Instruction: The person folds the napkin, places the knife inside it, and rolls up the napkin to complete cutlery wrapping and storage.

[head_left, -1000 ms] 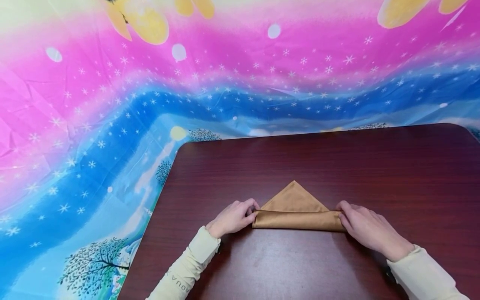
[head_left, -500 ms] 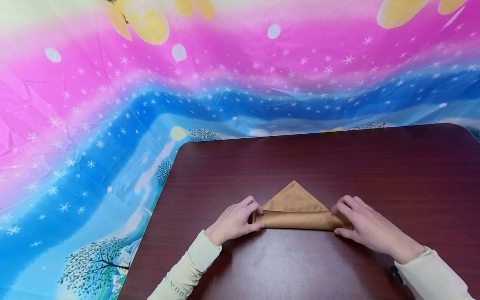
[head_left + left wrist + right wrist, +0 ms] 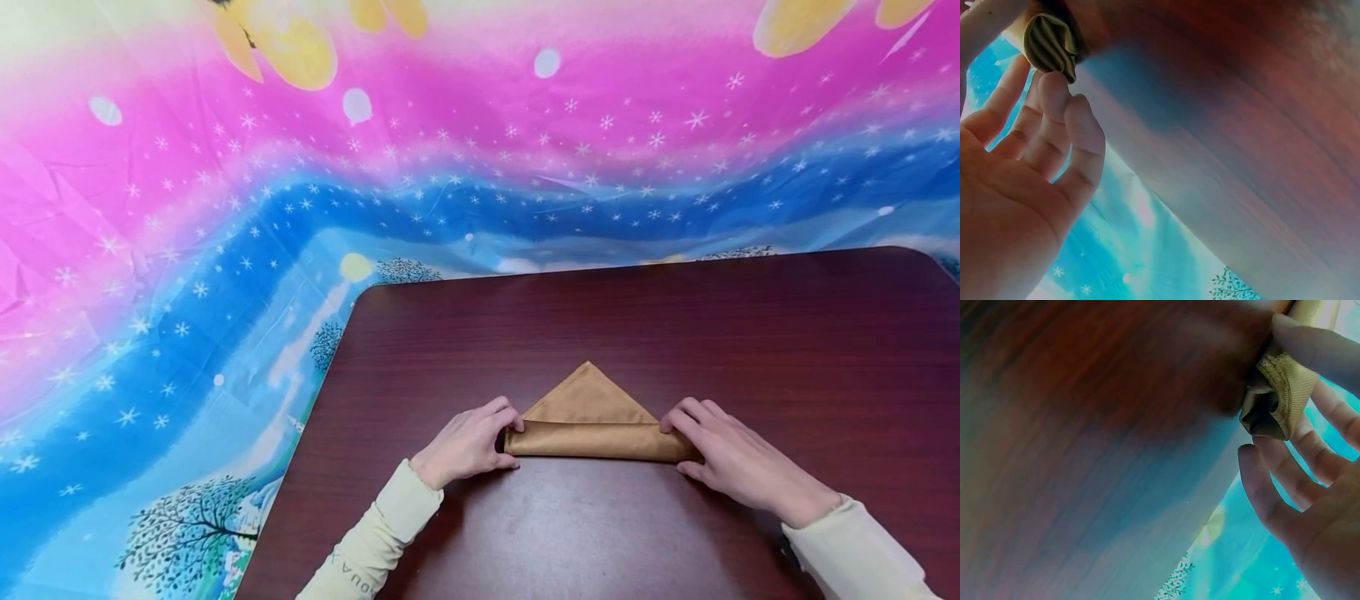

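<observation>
A golden-brown satin cloth (image 3: 592, 440) lies on the dark wood table, rolled along its near side. Its far part is a flat triangle (image 3: 588, 396) with the tip pointing away from me. The left hand (image 3: 467, 443) holds the left end of the roll, fingers over the far side and thumb by the near edge. At the right end, the right hand (image 3: 738, 457) grips the roll in the same way. Both wrist views show the layered roll ends, the left end (image 3: 1050, 47) and the right end (image 3: 1275, 400), between thumb and fingers.
The reddish-brown table (image 3: 600, 542) has rounded far corners. Behind it and to its left hangs a pink and blue backdrop (image 3: 480, 125) printed with snowflakes and trees. Pale sleeves cover both forearms.
Both hands have shifted their hold at the roll ends: fingers moved over the top, thumbs to the near edge. The thumbs then slid slightly outward. The cloth has stayed nearly in place.
</observation>
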Available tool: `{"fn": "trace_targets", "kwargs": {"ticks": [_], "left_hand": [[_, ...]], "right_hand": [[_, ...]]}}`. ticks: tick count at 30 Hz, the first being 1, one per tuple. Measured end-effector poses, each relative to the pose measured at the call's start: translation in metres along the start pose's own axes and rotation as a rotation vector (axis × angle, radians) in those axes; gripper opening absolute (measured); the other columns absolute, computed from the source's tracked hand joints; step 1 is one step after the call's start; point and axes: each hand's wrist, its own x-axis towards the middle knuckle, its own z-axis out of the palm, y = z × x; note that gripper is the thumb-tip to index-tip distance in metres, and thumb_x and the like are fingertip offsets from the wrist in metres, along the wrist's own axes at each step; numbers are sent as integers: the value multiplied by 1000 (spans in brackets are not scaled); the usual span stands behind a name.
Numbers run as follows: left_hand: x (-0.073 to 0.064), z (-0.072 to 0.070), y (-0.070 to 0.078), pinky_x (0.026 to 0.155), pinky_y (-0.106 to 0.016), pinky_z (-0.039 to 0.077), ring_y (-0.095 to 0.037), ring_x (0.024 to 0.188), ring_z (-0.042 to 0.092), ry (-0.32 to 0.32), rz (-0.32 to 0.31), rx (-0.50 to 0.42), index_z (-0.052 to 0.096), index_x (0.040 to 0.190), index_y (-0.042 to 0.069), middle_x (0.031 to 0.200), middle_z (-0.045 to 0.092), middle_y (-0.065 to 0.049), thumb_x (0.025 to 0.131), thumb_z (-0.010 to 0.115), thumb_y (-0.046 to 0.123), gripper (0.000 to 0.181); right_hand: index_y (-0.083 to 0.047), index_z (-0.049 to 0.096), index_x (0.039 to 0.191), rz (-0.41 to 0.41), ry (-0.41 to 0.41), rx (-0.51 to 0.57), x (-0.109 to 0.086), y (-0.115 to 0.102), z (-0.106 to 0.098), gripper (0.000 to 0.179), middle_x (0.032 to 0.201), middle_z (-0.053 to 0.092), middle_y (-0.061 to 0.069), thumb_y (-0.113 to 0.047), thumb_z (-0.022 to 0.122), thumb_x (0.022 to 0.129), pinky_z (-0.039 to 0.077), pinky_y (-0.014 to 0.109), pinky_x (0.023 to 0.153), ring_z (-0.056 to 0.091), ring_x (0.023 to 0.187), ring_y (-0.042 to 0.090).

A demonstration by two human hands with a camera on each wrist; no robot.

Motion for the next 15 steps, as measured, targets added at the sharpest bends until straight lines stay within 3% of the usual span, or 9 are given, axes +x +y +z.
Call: {"fn": "trace_targets", "kwargs": {"ticks": [15], "left_hand": [[0, -1, -4, 64, -19, 45, -2, 72, 51, 4, 15, 4, 60, 107, 21, 103, 60, 12, 76, 74, 27, 34]], "right_hand": [[-20, 58, 105, -3, 17, 10, 1, 2, 0, 41, 100, 52, -13, -15, 81, 71, 46, 32, 71, 49, 89, 5]]}}
